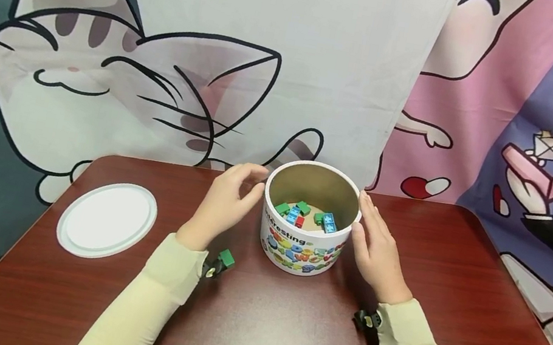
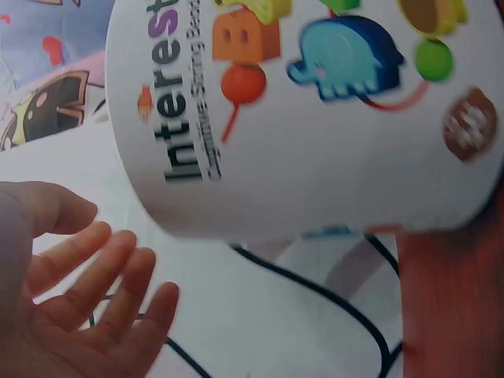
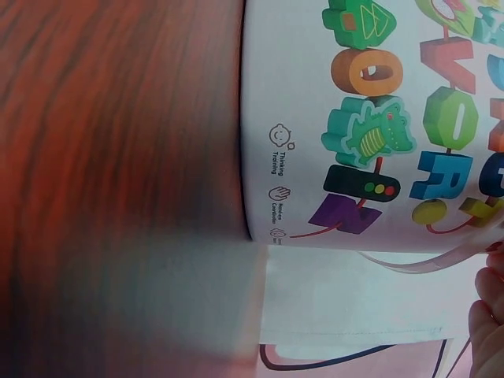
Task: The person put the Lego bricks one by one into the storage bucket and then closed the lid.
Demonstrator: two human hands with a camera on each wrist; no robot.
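Observation:
A round white bucket (image 1: 298, 256) printed with colourful letters and "Interesting" stands upright near the table's back edge. Inside lie several toy blocks, among them a blue block (image 1: 329, 223), a green block (image 1: 303, 208) and a red block (image 1: 299, 222). My left hand (image 1: 223, 203) is at the bucket's left rim, fingers loosely bent and holding nothing; the left wrist view shows this hand (image 2: 102, 295) apart from the printed wall (image 2: 260, 157). On the other side, my right hand (image 1: 379, 252) rests straight fingers against the rim; only fingertips (image 3: 490, 303) show in the right wrist view.
A round white lid (image 1: 107, 220) lies flat on the dark red-brown table (image 1: 270, 332), at the left. Beside my left wrist is a small green block (image 1: 226, 258). Close behind the table hangs a cloth (image 1: 328, 70) with cartoon drawings.

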